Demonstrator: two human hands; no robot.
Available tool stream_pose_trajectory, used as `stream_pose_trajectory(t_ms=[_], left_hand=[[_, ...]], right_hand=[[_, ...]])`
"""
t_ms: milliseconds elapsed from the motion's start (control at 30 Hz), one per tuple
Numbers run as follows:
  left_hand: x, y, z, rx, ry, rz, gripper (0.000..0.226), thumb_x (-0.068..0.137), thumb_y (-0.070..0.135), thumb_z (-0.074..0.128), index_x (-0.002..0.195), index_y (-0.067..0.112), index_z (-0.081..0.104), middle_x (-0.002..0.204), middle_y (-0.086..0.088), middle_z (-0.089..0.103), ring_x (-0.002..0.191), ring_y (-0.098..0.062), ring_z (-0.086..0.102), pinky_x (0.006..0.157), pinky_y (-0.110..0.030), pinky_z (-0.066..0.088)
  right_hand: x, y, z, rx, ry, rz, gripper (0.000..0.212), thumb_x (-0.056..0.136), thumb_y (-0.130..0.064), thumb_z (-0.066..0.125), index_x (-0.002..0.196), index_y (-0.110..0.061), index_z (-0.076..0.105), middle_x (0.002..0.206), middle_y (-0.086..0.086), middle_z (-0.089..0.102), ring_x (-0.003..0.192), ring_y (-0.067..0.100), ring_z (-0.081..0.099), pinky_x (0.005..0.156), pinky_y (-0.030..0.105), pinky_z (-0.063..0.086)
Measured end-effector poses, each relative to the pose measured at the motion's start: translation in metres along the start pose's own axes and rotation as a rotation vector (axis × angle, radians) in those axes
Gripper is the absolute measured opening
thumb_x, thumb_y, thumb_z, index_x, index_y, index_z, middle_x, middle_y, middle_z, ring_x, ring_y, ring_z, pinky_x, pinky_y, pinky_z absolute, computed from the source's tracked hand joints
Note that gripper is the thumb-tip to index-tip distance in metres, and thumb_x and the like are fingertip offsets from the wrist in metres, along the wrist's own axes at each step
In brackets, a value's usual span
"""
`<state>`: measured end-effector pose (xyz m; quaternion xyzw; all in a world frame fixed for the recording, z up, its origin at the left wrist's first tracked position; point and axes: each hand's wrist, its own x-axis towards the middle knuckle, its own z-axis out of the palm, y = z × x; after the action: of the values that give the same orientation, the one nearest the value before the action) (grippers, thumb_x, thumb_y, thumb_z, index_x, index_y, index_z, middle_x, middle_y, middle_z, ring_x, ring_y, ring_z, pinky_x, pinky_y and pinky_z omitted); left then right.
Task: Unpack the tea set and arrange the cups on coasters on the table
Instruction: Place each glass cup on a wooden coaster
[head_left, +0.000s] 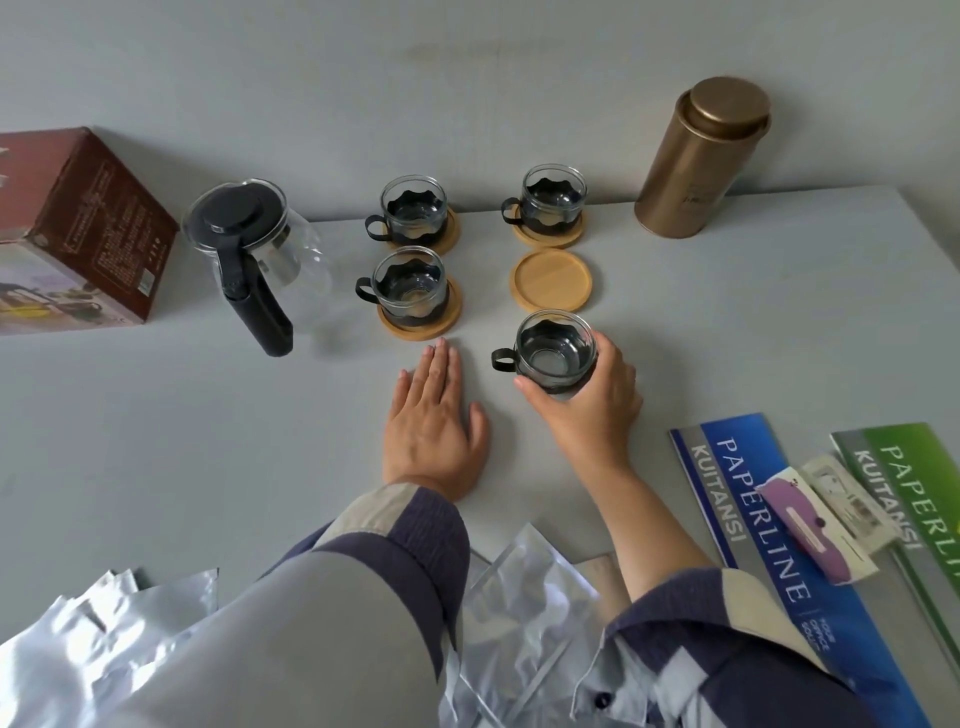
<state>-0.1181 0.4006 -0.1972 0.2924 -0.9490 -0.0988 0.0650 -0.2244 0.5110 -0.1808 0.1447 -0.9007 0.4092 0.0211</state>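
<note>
With the left hand (434, 421) lying flat and empty on the table (156, 415), the right hand (587, 400) grips the fourth cup (553, 349), which next needs setting squarely on the bare coaster (551, 280) at its twelve o'clock, completing the arrangement.

Cups (555, 349): clear glass, black holders.
Coasters (550, 280): pale wood, matt.
Tin (696, 161): brushed gold metal.
Tabletop (208, 415): smooth, matt grey.
</note>
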Motion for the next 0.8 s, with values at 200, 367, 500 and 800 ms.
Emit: stream_pose_trajectory(t_ms=[200, 367, 500, 800], left_hand=[[0.0, 0.001, -0.002, 0.008, -0.002, -0.001, 0.069, 0.092, 0.044, 0.021, 0.151, 0.012, 0.007, 0.159, -0.002, 0.003, 0.146, -0.012, -0.002, 0.119, -0.032, -0.003], [-0.001, 0.001, -0.003, -0.013, -0.006, -0.006, 0.068, 0.094, 0.043, 0.026, 0.151, 0.013, 0.007, 0.159, -0.001, 0.001, 0.146, -0.012, -0.003, 0.119, -0.033, -0.002], [-0.001, 0.0, -0.004, -0.032, -0.012, -0.007, 0.067, 0.094, 0.044, 0.026, 0.151, 0.015, 0.006, 0.159, -0.001, 0.001, 0.145, -0.011, -0.004, 0.119, -0.033, -0.001], [0.0, -0.002, -0.003, -0.043, -0.005, -0.007, 0.069, 0.091, 0.047, 0.021, 0.151, 0.017, 0.005, 0.157, 0.002, -0.002, 0.144, -0.009, -0.007, 0.119, -0.031, -0.004]], right_hand=[[0.009, -0.001, -0.005, 0.034, -0.078, 0.049, 0.076, 0.055, -0.043, 0.084, 0.119, -0.014, 0.055, 0.117, 0.004, 0.063, 0.11, 0.028, 0.054, 0.092, 0.038, 0.041], [0.041, -0.011, -0.012, 0.107, -0.172, 0.054, 0.073, 0.058, -0.048, 0.081, 0.12, -0.02, 0.054, 0.117, -0.001, 0.064, 0.111, 0.022, 0.057, 0.096, 0.044, 0.044], [0.074, -0.023, -0.006, 0.12, -0.142, 0.042, 0.076, 0.058, -0.048, 0.081, 0.123, -0.022, 0.052, 0.12, -0.004, 0.062, 0.114, 0.021, 0.055, 0.098, 0.045, 0.042], [0.11, -0.015, 0.018, 0.091, -0.117, 0.081, 0.078, 0.054, -0.05, 0.081, 0.123, -0.028, 0.053, 0.118, 0.002, 0.059, 0.119, 0.025, 0.047, 0.099, 0.041, 0.042]])
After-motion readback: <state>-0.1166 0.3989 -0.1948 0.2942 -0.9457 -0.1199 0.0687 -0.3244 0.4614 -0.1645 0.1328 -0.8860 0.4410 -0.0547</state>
